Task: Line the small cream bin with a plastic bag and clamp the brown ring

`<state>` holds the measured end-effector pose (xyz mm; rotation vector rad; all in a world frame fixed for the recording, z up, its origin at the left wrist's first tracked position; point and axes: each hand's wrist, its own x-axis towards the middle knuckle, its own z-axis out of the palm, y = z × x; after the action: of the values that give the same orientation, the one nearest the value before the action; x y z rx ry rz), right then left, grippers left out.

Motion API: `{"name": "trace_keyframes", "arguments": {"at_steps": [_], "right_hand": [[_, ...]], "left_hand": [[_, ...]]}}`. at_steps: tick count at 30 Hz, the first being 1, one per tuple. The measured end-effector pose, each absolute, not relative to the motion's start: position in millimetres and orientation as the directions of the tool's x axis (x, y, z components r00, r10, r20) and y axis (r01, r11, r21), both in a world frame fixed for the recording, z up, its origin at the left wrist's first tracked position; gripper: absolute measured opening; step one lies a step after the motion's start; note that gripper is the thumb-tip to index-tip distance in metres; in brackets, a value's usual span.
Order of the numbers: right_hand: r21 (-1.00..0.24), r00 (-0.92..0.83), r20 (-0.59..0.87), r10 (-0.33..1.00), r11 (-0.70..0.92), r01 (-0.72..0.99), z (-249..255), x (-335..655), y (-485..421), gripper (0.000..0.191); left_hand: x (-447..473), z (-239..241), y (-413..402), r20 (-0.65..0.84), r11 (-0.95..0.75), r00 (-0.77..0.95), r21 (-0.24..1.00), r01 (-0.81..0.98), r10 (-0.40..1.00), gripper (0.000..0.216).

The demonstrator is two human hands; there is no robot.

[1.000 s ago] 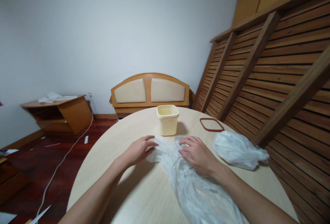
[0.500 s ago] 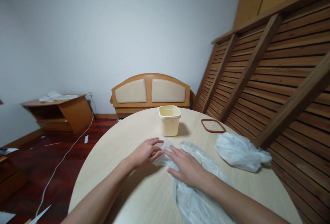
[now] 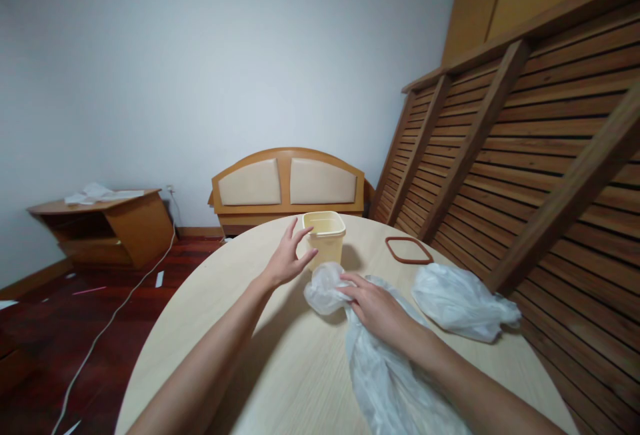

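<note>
My left hand (image 3: 289, 255) is raised just left of the pale yellow square bin (image 3: 327, 243), fingers spread and nothing in them. Whether its fingertips touch the bin's rim I cannot tell. My right hand (image 3: 373, 301) is closed on a white translucent plastic bag (image 3: 326, 288), near its bunched end in front of the bin. The rest of this bag trails under my right wrist toward the table's near edge. The bin stands upright with its top open.
On the round pale table (image 3: 295, 368), a brown rounded-square ring (image 3: 409, 261) lies right of the bin. A second crumpled plastic bag (image 3: 463, 301) is nearer the right edge. A slatted wooden frame (image 3: 550, 155) leans close by on the right.
My left hand has let go of the bag, risen toward the bin and spread its fingers. My right hand has moved slightly right, and the bag's bunched end looks puffed up.
</note>
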<state>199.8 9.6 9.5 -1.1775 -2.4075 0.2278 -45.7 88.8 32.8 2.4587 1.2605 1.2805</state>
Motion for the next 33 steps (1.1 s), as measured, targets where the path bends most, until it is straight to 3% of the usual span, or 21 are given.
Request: {"name": "trace_keyframes", "arguments": {"at_steps": [7,13,17,24,30,33], "right_hand": [[-0.313,-0.402,0.508,0.762,0.598,0.737,72,225,46,0.044],[-0.163,-0.343,0.665,0.664,0.577,0.801,117,228,66,0.046],[-0.102,-0.320,0.700,0.638,0.533,0.840,128,220,67,0.046],[0.019,-0.418,0.623,0.661,0.521,0.853,107,212,59,0.050],[0.144,-0.506,0.504,0.700,0.510,0.848,99,200,49,0.030],[0.150,-0.544,0.482,0.687,0.547,0.824,96,193,46,0.025]], "left_hand": [[-45,21,115,0.618,-0.650,0.227,0.642,0.407,0.753,0.029],[-41,29,111,0.637,-0.675,0.233,0.651,0.347,0.735,0.025],[-39,35,102,0.685,-0.736,0.285,0.567,0.370,0.671,0.023],[-23,30,88,0.705,-0.777,0.344,0.496,0.386,0.621,0.019],[-17,26,78,0.708,-0.784,0.361,0.458,0.418,0.607,0.017],[-18,26,74,0.694,-0.784,0.393,0.431,0.446,0.604,0.017]]}}
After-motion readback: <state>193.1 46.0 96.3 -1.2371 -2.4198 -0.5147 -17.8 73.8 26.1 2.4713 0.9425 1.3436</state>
